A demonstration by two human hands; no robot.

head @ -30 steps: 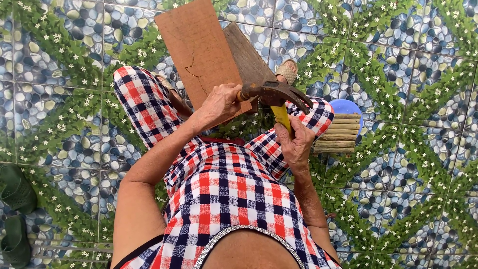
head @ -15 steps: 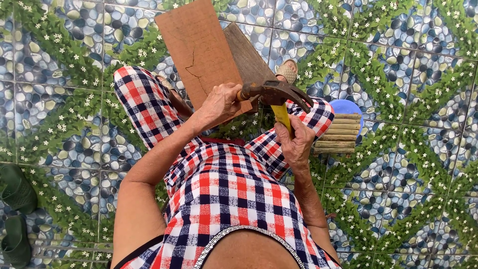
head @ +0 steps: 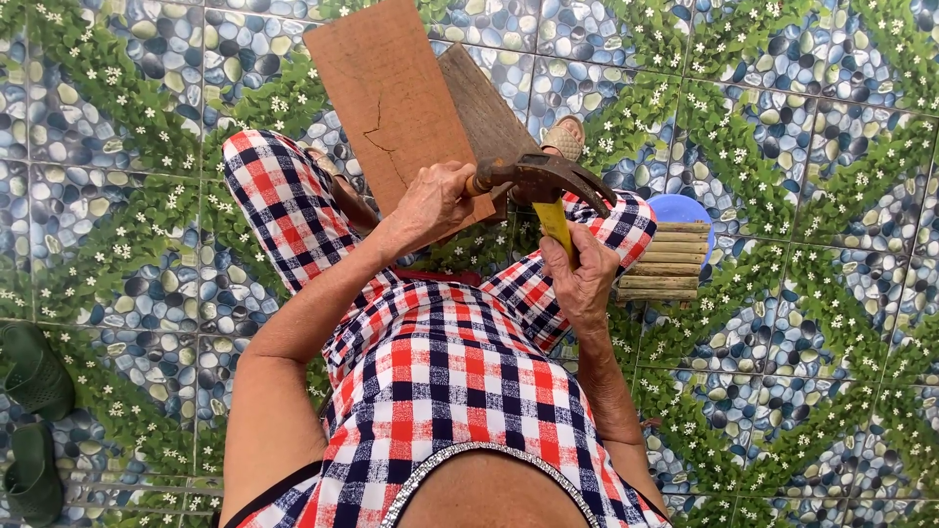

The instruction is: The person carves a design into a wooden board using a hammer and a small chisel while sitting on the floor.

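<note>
My left hand [head: 435, 200] grips the handle of a rusty claw hammer [head: 543, 179] just behind its head, held level over my lap. Under the hammer head, my right hand [head: 579, 274] pinches a thin yellow strip [head: 556, 225] that stands upright. Two brown wooden boards [head: 391, 98] lean away from my knees, the reddish one cracked, a greyer one [head: 484, 103] behind it. I am seated in red, white and navy checked clothing [head: 440, 362].
A low slatted wooden stool [head: 670, 259] stands by my right knee with a blue round object [head: 685, 208] behind it. A sandalled foot [head: 564, 137] rests past the boards. Dark green slippers [head: 34, 411] lie at the left edge. The floor is pebble-and-leaf patterned tile [head: 802, 147].
</note>
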